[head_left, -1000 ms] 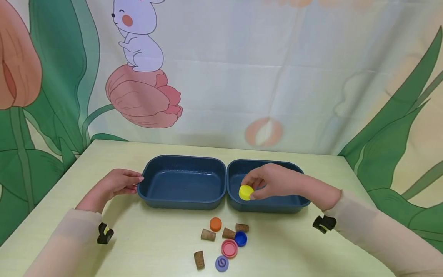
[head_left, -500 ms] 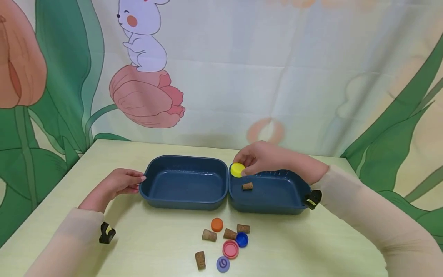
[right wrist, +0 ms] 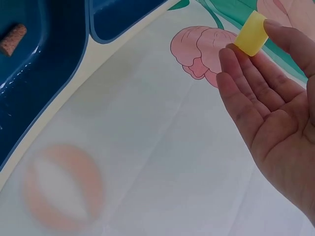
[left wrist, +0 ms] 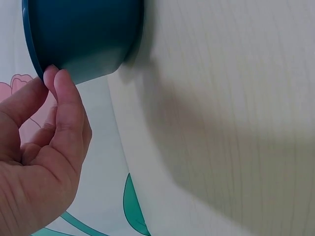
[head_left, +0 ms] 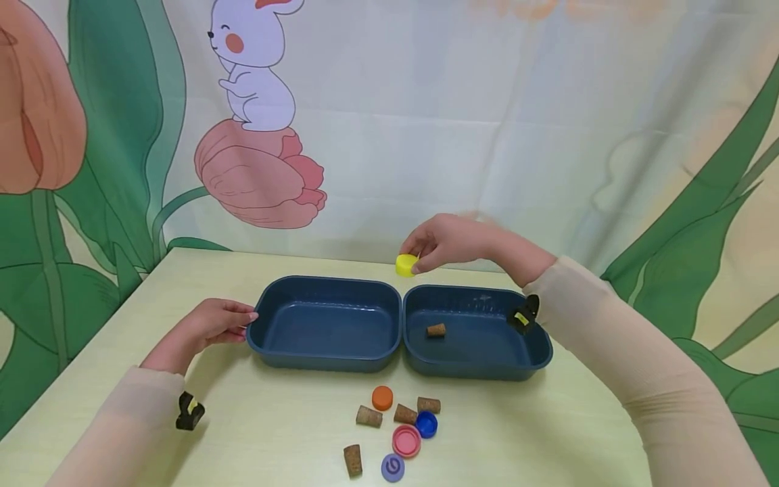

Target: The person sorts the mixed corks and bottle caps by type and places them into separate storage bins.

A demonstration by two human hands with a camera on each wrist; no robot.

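The right hand [head_left: 447,242] pinches a yellow cap [head_left: 406,264] between thumb and fingertips, holding it in the air above the far rims of two dark blue trays, about over the seam where they meet. The wrist view shows the cap [right wrist: 251,33] caught only at its edge by the tips, so the grip looks light, and that seems the main risk: a small slip would let it fall, and from this spot it could land in either tray, strike a rim and bounce, or roll off the far edge of the surface [head_left: 523,433] toward the printed backdrop. The right tray [head_left: 535,352] already holds one cork [head_left: 435,330], while the left tray [head_left: 268,338] shows nothing inside, so a drop on the wrong side of the seam would likely mix cap with cork. The left hand [head_left: 209,325] rests with loosely curled fingertips [left wrist: 64,81] touching the outer left wall of the left tray, gripping nothing; if it pushes, the tray could slide against its neighbour and shift the seam under the cap. Near the front edge lie an orange cap [head_left: 382,398], a pink cap [head_left: 406,440], a blue cap [head_left: 426,424], a purple cap [head_left: 392,467] and several corks; a sleeve dragged over them could scatter them.
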